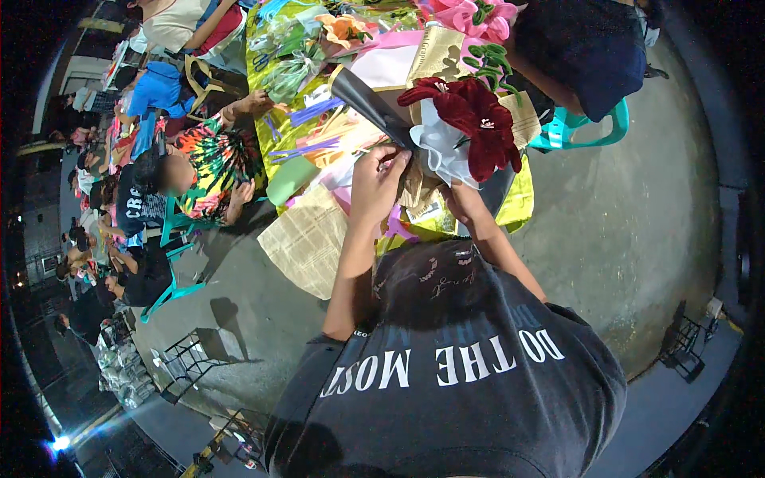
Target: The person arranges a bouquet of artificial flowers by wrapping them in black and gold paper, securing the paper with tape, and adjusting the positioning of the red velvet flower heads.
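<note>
Dark red fuzzy-petalled flowers (490, 131) stand in a bouquet with ruffled white wrapping (440, 147) around them. Below the blooms, my right hand (466, 201) is closed around the bouquet's base; its fingers are partly hidden by the wrap. My left hand (378, 179) pinches the lower edge of a black wrapping sheet (370, 103), which slants up and left beside the bouquet. Brown newsprint-style paper (307, 239) hangs over the table's near left edge, next to my left forearm.
The yellow-covered table (522, 195) carries purple fuzzy stems (315, 110), an orange flower (343, 30), pink flowers (482, 17) and green fuzzy stems (492, 64). A person in tie-dye (219, 159) sits at left; another in dark clothing (586, 52) is at right by a teal chair (594, 131).
</note>
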`<action>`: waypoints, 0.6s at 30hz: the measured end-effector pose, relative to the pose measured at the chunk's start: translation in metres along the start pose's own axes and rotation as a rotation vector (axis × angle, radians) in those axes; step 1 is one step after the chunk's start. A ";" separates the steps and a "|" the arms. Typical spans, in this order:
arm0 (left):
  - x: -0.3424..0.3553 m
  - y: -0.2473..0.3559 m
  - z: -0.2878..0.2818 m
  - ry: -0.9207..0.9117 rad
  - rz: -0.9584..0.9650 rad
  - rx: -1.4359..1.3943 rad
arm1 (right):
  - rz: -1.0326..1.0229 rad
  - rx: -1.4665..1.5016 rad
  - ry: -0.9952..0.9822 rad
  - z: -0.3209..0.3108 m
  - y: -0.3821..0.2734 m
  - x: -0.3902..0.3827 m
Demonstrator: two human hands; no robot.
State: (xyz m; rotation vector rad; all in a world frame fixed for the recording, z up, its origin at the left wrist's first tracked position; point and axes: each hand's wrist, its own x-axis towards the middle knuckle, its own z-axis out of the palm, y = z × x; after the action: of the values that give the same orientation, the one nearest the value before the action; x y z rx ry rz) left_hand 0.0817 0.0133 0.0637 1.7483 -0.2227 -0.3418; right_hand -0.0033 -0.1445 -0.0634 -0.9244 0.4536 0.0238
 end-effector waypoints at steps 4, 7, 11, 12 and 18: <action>-0.002 0.010 0.014 -0.050 0.033 -0.147 | -0.107 0.102 -0.010 0.010 -0.011 -0.003; 0.000 0.022 0.015 0.035 0.031 -0.020 | -0.190 0.089 -0.077 0.011 -0.012 0.001; 0.001 0.023 0.016 0.069 0.027 0.078 | -0.219 -0.019 -0.134 0.019 -0.025 -0.001; 0.001 0.022 0.016 0.050 0.018 0.111 | -0.212 -0.014 -0.165 0.020 -0.029 -0.004; 0.006 0.017 0.016 0.021 0.046 0.188 | -0.273 -0.088 -0.166 0.022 -0.032 -0.009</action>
State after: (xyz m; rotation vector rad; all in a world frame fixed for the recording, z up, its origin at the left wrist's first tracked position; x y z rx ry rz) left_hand 0.0820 -0.0066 0.0764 1.9274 -0.2871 -0.2761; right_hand 0.0035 -0.1456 -0.0244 -1.0553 0.1707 -0.1281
